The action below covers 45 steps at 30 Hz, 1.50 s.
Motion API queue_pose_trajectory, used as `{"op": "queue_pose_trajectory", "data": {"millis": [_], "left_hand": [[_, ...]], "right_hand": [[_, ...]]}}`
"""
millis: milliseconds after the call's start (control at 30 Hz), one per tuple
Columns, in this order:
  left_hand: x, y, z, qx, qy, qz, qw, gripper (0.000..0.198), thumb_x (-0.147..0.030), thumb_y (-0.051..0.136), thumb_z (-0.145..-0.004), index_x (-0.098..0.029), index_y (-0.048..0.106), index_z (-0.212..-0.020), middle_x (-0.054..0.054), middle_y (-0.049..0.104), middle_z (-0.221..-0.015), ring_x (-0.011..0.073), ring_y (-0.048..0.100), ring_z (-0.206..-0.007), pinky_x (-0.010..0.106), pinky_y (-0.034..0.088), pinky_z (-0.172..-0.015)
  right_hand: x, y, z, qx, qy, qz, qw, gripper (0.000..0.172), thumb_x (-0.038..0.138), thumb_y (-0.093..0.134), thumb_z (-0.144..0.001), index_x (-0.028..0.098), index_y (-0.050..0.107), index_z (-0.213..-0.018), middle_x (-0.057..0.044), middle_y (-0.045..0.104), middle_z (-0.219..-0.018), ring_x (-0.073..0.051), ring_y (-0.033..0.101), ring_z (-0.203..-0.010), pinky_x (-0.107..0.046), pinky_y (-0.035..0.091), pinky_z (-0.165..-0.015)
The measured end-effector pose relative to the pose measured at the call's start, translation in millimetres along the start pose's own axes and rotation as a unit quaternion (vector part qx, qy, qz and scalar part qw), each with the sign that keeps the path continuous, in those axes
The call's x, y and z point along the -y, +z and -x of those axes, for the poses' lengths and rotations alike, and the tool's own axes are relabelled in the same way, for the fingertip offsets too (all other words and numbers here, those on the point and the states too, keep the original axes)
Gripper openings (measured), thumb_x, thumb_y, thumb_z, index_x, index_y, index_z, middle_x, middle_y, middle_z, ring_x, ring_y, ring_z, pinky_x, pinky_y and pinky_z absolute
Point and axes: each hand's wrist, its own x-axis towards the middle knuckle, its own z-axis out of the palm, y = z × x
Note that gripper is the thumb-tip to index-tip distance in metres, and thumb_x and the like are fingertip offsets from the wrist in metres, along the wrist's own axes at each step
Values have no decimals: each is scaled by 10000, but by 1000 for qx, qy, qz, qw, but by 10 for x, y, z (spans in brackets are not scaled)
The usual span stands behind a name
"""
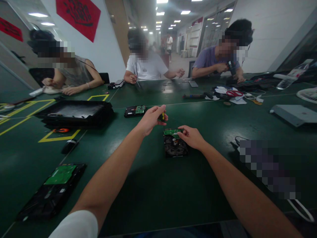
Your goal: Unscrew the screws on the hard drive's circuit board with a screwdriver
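A hard drive point(176, 148) lies on the green table in front of me, its green circuit board point(172, 133) facing up at the far end. My left hand point(153, 119) is closed around a small screwdriver point(161, 116) with a black and yellow handle. It is held upright, its shaft pointing down at the board's far left corner; whether the tip touches a screw is too small to tell. My right hand point(192, 137) rests at the drive's right side, thumb and fingers gripping the edge by the board.
Other hard drives lie at the near left point(60, 175) and beyond my left hand point(135, 111). A black tray point(74, 112) stands at left, near a black mouse point(69, 145). Scissors point(234, 93) and scraps lie far right, beside a grey box point(294, 114). Three people sit opposite.
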Motion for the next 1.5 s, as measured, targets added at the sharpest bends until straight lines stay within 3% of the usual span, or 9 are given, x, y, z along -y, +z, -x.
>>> {"op": "queue_pose_trajectory", "data": {"millis": [333,633,800,1000,1333,1500], "left_hand": [[-1,-111,-40,-16,9,-27,999,367,-519,675,-883,-160,709,-817,92,660,-828,177,634,-760,259,542,-577],[-20,-117,-34,20,2,16,1000,282,-439,649,-915,-158,648,-924,91,686,-870,205,680,-835,344,597,-697],[7,-109,-52,26,17,-24,999,359,-494,598,-927,-147,679,-879,97,665,-889,195,645,-848,271,552,-626],[-14,-88,-22,14,38,-65,997,353,-517,678,-875,-165,706,-881,72,631,-916,172,607,-856,234,535,-613],[-12,-82,-8,30,-9,39,999,220,-366,683,-891,-177,596,-959,93,708,-897,219,694,-879,349,599,-702],[-20,-102,-27,32,-2,24,999,195,-349,658,-882,-158,655,-925,83,682,-893,202,672,-879,327,599,-707]], "right_hand": [[20,-20,11,8,5,-2,1000,375,448,583,-978,220,656,-1267,4,648,-749,-145,567,-664,-273,363,-613],[-5,0,1,-2,2,0,1000,377,455,600,-966,215,665,-1250,11,639,-732,-141,559,-650,-270,349,-605],[-8,-2,2,3,3,-3,1000,373,451,594,-972,218,664,-1255,4,649,-745,-142,563,-653,-271,344,-601],[1,-6,3,2,4,-1,1000,360,439,603,-969,219,666,-1247,0,655,-748,-145,561,-660,-271,355,-609],[-1,1,2,-2,2,-2,1000,347,436,596,-972,221,667,-1235,0,654,-744,-146,569,-659,-270,346,-601],[-15,16,3,-3,1,-4,1000,356,447,597,-969,220,665,-1235,6,646,-731,-144,561,-647,-268,352,-599]]}}
